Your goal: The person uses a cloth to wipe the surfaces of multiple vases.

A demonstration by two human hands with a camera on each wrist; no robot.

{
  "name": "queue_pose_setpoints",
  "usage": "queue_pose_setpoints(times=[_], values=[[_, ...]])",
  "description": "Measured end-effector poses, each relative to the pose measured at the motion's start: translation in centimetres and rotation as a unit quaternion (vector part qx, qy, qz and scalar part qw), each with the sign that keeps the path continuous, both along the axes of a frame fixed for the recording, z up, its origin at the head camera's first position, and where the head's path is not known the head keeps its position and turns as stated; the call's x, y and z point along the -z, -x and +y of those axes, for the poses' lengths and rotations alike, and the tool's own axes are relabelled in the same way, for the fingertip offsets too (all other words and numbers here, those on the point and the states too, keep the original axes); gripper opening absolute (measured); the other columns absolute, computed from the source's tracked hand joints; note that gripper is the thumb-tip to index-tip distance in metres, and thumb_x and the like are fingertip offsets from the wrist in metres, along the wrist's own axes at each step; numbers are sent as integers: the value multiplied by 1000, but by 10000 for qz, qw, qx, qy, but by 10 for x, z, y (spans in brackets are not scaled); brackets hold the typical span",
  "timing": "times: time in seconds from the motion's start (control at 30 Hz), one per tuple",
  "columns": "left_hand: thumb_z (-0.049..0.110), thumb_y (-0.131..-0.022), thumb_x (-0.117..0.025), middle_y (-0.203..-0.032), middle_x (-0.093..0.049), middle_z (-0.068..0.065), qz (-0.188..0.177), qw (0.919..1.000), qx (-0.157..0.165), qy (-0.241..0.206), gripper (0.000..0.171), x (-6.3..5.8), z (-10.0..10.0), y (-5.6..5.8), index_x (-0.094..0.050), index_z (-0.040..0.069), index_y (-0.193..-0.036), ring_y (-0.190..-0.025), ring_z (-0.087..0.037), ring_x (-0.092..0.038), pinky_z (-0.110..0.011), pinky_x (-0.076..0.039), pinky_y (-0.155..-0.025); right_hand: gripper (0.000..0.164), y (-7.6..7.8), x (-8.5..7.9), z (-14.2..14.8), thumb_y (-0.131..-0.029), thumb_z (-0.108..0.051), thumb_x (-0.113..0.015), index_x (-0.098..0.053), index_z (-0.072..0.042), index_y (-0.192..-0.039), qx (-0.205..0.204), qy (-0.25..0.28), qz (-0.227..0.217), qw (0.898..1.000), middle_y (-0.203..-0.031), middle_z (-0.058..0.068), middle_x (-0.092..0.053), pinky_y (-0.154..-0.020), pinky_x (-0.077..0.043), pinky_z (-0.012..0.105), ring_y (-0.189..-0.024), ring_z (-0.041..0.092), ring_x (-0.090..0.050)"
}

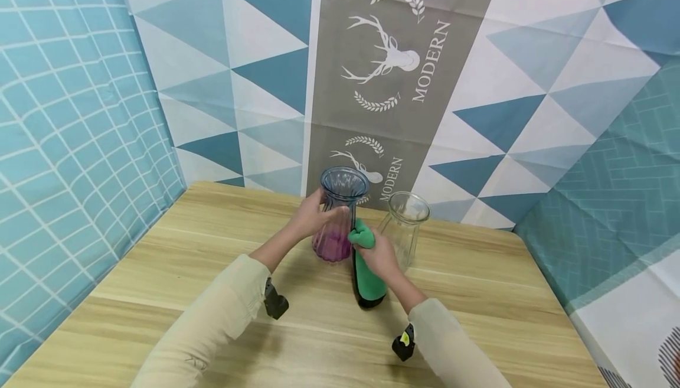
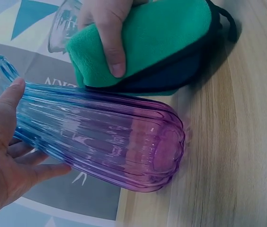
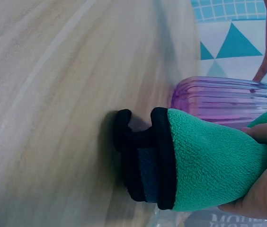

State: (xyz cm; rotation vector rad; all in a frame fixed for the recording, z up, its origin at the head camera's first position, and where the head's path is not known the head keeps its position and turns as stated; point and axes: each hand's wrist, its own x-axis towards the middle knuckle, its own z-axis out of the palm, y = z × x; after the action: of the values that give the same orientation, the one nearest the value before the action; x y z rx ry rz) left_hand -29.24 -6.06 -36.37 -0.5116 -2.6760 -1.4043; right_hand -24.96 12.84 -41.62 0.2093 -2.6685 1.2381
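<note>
My left hand (image 1: 314,215) grips a ribbed glass vase (image 1: 333,237) near its neck, thumb on one side and fingers on the other. The vase fades from blue at the flared rim to purple at the base, and stands slightly tilted in the left wrist view. My right hand (image 1: 379,253) pinches a folded green cloth (image 1: 372,281) with black edging and a dark underside, its thumb on top in the left wrist view (image 2: 112,47). The cloth lies right against the vase's side. Behind the right hand stands a clear glass vase (image 1: 409,222), partly hidden by that hand.
A wood-grain table (image 1: 308,329) carries everything. Patterned cloth hangs behind it, with a grey deer-print strip (image 1: 382,81) at the middle, a blue grid sheet (image 1: 69,110) at left and a teal sheet (image 1: 611,211) at right.
</note>
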Motion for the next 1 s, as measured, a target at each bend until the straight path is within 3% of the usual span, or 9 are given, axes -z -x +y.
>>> queue_pose_setpoints(times=[0.17, 0.4, 0.5, 0.87, 1.0], values=[[41, -88, -62, -139, -47, -20, 29, 9998, 191, 53, 70, -1, -1, -1, -35, 6, -142, -127, -38, -46, -50, -41, -103, 38, 0, -10, 3, -84, -14, -69, -60, -4, -119, 224, 285, 169, 9992, -113, 18, -65, -86, -52, 47, -104, 34, -61], [43, -88, -61, -140, -46, -20, -24, 9995, 328, 40, 72, -1, -3, 1, -33, 8, -143, -130, -37, -43, -50, -39, -105, 54, 4, -34, -2, -85, -19, -69, -50, -18, -135, 379, 827, 646, 9938, -133, 12, -56, -99, -45, 48, -120, 32, -53], [44, -88, -60, -141, -44, -21, -85, 9993, 345, 80, 73, 0, -4, 1, -32, 7, -144, -131, -37, -42, -50, -38, -106, 56, 5, -40, -3, -84, -21, -70, -50, -19, -136, 344, 935, 661, 9928, -135, 10, -54, -101, -44, 46, -123, 30, -51], [42, -90, -59, -141, -44, -21, -241, 9983, 509, 154, 73, 0, -6, 2, -29, 6, -145, -132, -37, -40, -50, -38, -106, 57, 4, -34, -5, -84, -22, -70, -49, -13, -136, 162, 336, 409, 9985, -129, 15, -58, -101, -42, 52, -117, 34, -55], [44, -89, -60, -141, -44, -20, -237, 9986, 459, 78, 73, 2, -7, 3, -31, 6, -143, -132, -37, -40, -50, -38, -106, 46, 3, -27, -6, -84, -22, -69, -57, -8, -127, 167, 264, 196, 9993, -119, 16, -64, -90, -50, 47, -108, 32, -60]])
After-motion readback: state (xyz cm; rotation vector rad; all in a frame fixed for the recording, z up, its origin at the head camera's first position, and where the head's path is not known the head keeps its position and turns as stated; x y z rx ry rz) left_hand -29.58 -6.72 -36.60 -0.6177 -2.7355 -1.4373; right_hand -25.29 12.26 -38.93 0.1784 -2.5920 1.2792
